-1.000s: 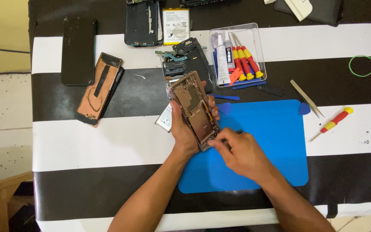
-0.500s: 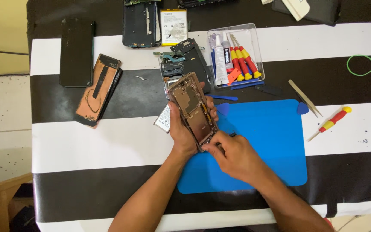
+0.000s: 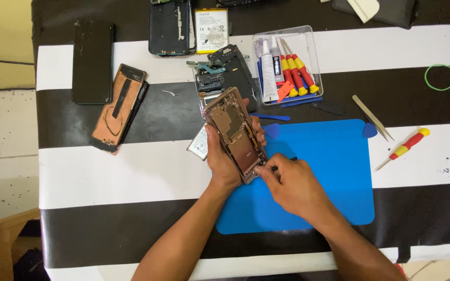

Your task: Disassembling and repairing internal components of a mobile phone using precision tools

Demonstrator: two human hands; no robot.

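While the left hand grips the opened phone firmly, the right hand pinches a thin tool at the phone's 5 o'clock corner, above the blue mat.

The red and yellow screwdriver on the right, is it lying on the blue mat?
No, the screwdriver lies on the striped tablecloth, just off the right edge of the blue mat.
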